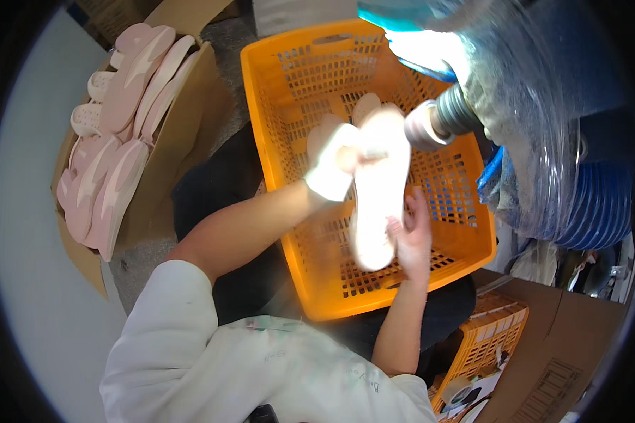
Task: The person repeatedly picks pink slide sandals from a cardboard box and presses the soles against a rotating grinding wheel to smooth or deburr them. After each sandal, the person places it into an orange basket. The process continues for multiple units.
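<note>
Orange basket (466,243) sitting underneath; both hands, left hand (335,166) and right hand (410,236), fingers grasping a pale insole (379,190), overexposed white, running lengthwise top-to-bottom, toe pointing away.

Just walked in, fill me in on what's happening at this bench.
A person holds a pale shoe sole over an orange basket, under bright light. The left hand, in a white glove, grips its upper part; the bare right hand steadies the lower end. A metal nozzle sits right beside the sole. A cardboard box of pink soles stands to the left.
</note>
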Tool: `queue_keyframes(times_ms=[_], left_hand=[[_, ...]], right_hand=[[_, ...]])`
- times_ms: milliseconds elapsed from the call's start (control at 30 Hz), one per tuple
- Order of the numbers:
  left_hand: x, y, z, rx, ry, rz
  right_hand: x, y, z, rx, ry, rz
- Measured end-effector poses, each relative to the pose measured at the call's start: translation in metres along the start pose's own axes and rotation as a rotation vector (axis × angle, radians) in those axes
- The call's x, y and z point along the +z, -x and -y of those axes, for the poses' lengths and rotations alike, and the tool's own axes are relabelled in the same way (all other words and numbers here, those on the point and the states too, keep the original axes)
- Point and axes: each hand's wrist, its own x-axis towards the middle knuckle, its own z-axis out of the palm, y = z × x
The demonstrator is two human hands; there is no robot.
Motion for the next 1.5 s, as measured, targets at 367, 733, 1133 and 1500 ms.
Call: queue_keyframes(times_ms=[367, 733, 1133, 1500], left_hand=[[0.026, -0.035, -0.039, 0.203, 0.95, 0.197], [0.008, -0.027, -0.071, 0.281, 0.638, 0.126], [0.025, -0.003, -0.056, -0.005, 0.695, 0.261], [0.039, 0.005, -0.058, 0.167, 0.685, 0.34]], right_hand=[[-0.086, 0.013, 0.048, 0.057, -0.245, 0.073], [-0.065, -0.015, 0.029, -0.044, -0.446, -0.025], [-0.109, -0.075, 0.074, -0.199, -0.118, 0.328], [-0.121, -0.077, 0.092, -0.261, 0.109, 0.181]])
